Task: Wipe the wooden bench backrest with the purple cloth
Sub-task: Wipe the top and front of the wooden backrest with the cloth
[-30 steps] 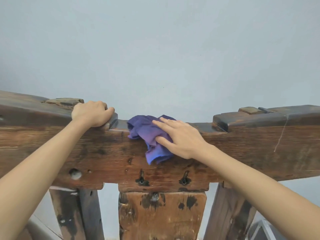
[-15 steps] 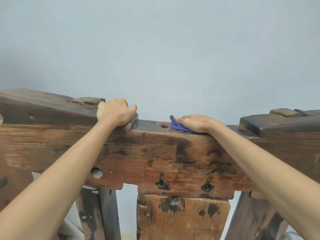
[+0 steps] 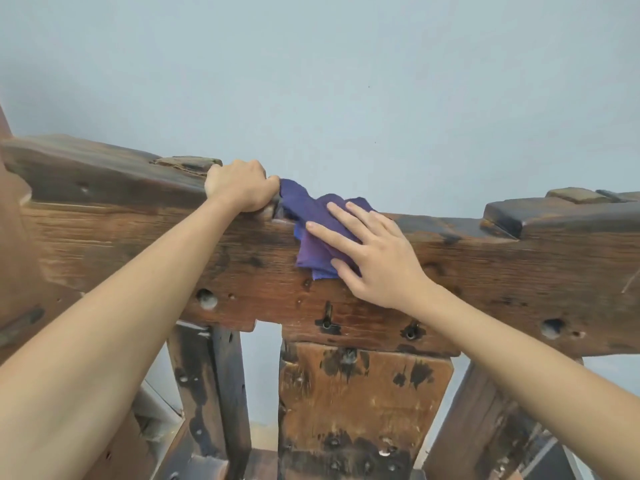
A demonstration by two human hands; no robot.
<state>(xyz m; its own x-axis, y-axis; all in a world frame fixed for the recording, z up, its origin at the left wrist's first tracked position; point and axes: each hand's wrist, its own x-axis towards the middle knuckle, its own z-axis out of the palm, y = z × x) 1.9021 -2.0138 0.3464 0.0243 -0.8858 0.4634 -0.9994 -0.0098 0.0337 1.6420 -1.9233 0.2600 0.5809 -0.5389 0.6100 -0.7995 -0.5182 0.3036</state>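
There was one purple cloth [image 3: 313, 230], one top rail [image 3: 467, 258] on the bench backrest, and two bare hands at work on it. Below the rail I counted three uprights: a dark narrow one on the left [image 3: 207, 393], a broad centre slat [image 3: 360, 403], and a slanted one on the right [image 3: 485, 427].

The right hand [image 3: 377, 258] lay flat on the cloth with its fingers straight and spread, pressing it against the front face of the rail. The cloth was draped over the top edge and hung down the front, crumpled into soft folds, deeper blue at the top and more violet lower down. Its upper end touched the left hand [image 3: 242, 190], which was clenched around the top edge of the rail, knuckles up, gripping the wood.

Half a second earlier the right hand had been up on the top of the rail with only a small corner of cloth showing beneath it; now it had come down onto the front face and most of the cloth was visible. The left hand kept the same grip.

The wood was old and rough, reddish brown with black stains, grain lines, and several holes with dark metal pins. Raised blocks [image 3: 575, 195] stood on the rail top at both ends. Behind was a plain pale blue-grey wall [image 3: 329, 71].
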